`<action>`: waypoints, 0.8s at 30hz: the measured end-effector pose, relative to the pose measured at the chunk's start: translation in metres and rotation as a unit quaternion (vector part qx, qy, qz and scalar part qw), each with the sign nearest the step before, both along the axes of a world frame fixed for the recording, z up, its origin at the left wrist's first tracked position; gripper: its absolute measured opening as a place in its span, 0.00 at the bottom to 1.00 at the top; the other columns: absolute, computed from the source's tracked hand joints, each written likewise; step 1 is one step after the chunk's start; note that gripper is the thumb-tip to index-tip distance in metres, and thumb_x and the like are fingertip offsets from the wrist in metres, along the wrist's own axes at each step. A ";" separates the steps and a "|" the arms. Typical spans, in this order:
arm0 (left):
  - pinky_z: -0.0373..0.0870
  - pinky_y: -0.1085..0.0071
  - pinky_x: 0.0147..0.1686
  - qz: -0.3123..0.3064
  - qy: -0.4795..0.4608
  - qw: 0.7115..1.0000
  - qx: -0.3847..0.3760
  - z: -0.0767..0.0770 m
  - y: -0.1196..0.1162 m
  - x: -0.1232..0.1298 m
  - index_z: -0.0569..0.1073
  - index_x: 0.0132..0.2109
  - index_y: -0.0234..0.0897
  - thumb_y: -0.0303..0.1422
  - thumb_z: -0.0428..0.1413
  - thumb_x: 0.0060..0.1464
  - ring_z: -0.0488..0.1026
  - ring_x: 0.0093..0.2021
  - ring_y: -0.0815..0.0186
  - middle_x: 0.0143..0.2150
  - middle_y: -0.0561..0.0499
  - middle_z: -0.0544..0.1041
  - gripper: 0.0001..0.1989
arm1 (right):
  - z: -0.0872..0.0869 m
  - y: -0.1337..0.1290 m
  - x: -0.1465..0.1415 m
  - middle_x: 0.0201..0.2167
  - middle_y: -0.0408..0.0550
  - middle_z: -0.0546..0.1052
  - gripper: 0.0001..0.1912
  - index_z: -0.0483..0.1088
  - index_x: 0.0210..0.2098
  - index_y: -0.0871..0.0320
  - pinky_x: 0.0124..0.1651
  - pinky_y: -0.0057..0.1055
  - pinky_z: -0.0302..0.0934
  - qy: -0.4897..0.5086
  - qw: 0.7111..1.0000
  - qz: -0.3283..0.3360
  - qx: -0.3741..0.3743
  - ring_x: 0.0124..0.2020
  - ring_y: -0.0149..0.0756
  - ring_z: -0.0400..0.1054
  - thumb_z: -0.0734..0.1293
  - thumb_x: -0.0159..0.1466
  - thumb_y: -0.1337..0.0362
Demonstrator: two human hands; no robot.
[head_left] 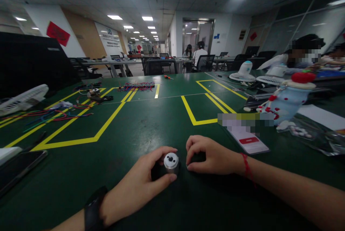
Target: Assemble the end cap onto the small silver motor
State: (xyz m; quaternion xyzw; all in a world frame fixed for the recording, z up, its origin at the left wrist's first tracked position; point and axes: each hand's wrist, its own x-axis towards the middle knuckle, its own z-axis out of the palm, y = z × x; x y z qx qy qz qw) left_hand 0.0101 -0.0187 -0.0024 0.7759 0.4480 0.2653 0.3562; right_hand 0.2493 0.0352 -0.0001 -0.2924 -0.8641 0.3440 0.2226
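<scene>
Two hands on one small metal cylinder

Left hand (140,184) wraps thumb and fingers around the silver cylinder (171,162) standing on the green counter (151,116). Right hand (212,157) curls beside it, fingertips down, holding nothing visible. Likely rigid, dense, smooth; grip its sides. Farther off lie coloured wires (136,87).

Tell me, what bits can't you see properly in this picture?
- Head view: the lower part of the small metal cylinder is hidden by the left hand curled around it.
- Whatever lies under the right hand is covered by its fingers.
- The paper card has its top blurred out.
</scene>
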 end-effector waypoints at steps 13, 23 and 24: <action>0.68 0.67 0.42 -0.016 -0.008 1.000 0.002 -0.001 0.002 0.003 0.68 0.48 0.42 0.29 0.57 0.55 0.71 0.41 0.61 0.41 0.53 0.75 0.14 | 0.025 -0.024 -0.043 0.36 0.45 0.68 0.04 0.75 0.34 0.58 0.39 0.28 0.60 0.068 0.993 -0.074 0.062 0.36 0.30 0.64 0.68 0.58 0.67; 0.67 0.68 0.45 -0.022 -0.009 0.999 -0.023 0.003 0.002 0.002 0.68 0.50 0.44 0.29 0.57 0.56 0.71 0.45 0.62 0.46 0.54 0.75 0.15 | -0.005 0.010 -0.010 0.24 0.41 0.68 0.12 0.70 0.31 0.61 0.27 0.26 0.53 0.175 0.947 -0.225 -0.151 0.24 0.27 0.59 0.64 0.62 0.58; 0.67 0.68 0.46 -0.023 -0.007 0.999 -0.025 0.003 0.002 0.002 0.69 0.50 0.44 0.29 0.58 0.56 0.71 0.45 0.62 0.46 0.54 0.75 0.15 | -0.009 0.013 -0.007 0.24 0.41 0.68 0.12 0.70 0.31 0.61 0.27 0.26 0.53 0.175 0.944 -0.227 -0.162 0.24 0.27 0.59 0.64 0.62 0.57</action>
